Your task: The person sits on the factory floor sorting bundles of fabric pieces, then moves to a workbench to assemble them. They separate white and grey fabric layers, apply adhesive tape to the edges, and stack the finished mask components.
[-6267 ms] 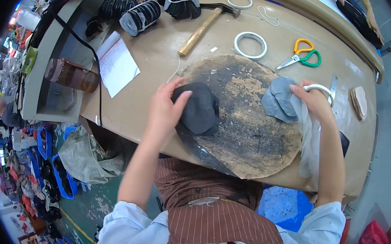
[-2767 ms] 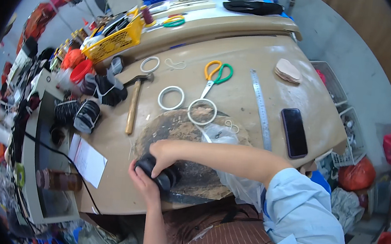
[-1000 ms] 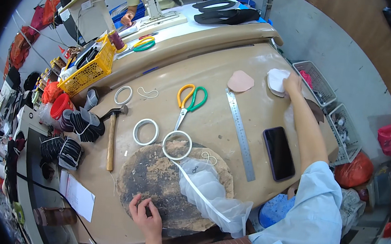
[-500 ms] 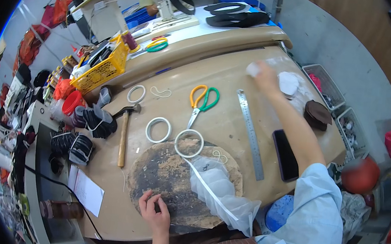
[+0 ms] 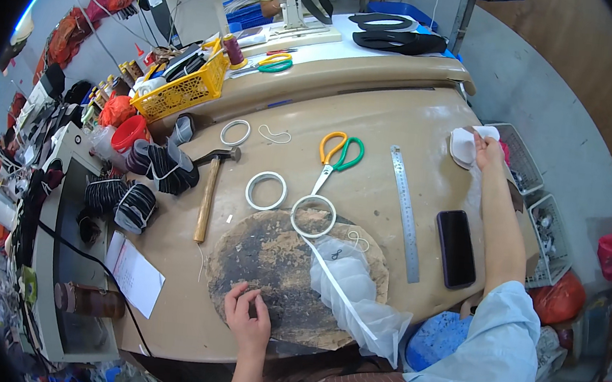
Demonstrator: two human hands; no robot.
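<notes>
My right hand (image 5: 489, 153) reaches to the table's far right corner, its fingers closed on a thin white piece (image 5: 487, 132). Beside it lies a small pile of white pieces (image 5: 462, 148). My left hand (image 5: 248, 319) rests on the near left edge of a round, worn wooden block (image 5: 256, 252), fingers loosely bent and apart with nothing in them. A roll of white tape (image 5: 311, 233) lies at the block's far edge, its strip running over a crumpled translucent bag (image 5: 346, 276). Scissors (image 5: 329, 162) with yellow and green handles lie just beyond.
A hammer (image 5: 208, 193), another tape roll (image 5: 264, 208) and a white ring (image 5: 236, 133) lie left of the scissors. A steel ruler (image 5: 404, 214) and a phone (image 5: 455, 249) are at right. Baskets (image 5: 550, 240) hang beyond the right edge. A yellow basket (image 5: 179, 98) stands far left.
My right hand has moved right, to beside the white pile, with a white piece in its fingers. My left hand stays on the block. The whole view has shifted slightly.
</notes>
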